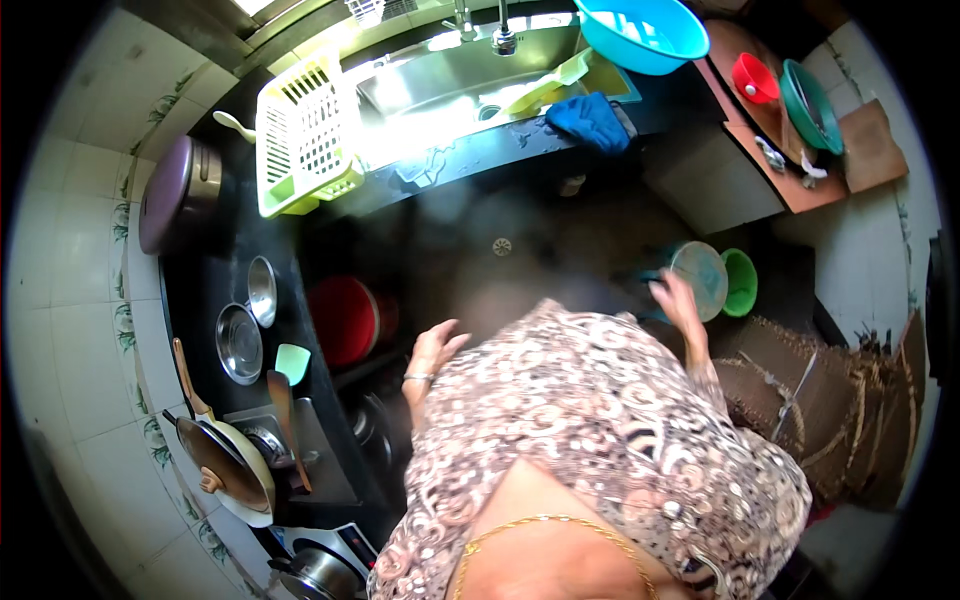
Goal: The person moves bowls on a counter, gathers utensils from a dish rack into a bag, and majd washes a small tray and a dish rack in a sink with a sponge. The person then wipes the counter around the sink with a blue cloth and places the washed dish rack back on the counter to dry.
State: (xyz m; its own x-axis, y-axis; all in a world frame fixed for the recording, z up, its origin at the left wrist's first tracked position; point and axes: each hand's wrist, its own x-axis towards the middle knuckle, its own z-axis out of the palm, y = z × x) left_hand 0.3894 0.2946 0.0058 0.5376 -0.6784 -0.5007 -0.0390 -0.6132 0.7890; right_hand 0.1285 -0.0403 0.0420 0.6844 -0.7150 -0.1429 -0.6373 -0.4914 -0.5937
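Observation:
My left hand [433, 351], with a bangle at the wrist, hangs at my left side by my patterned top. Its thumb and fingers are apart and nothing is in it. On my other side, my right hand [679, 298] is over the near edge of a round, teal-rimmed container [703, 274] that stands low by the floor. Whether the fingers touch or grip it cannot be told. Directly beyond that is a green bucket [740, 281]. A red bucket [341, 321] sits under the counter, left of my left hand.
Ahead is a steel sink [427, 79] with a yellow-green dish rack [307, 142], a blue cloth [589, 121] and a blue basin [645, 34]. On the left counter are a purple-lidded pot [169, 199], steel bowls [240, 341] and a lidded pan [225, 472]. Flattened cardboard [795, 397] leans at right.

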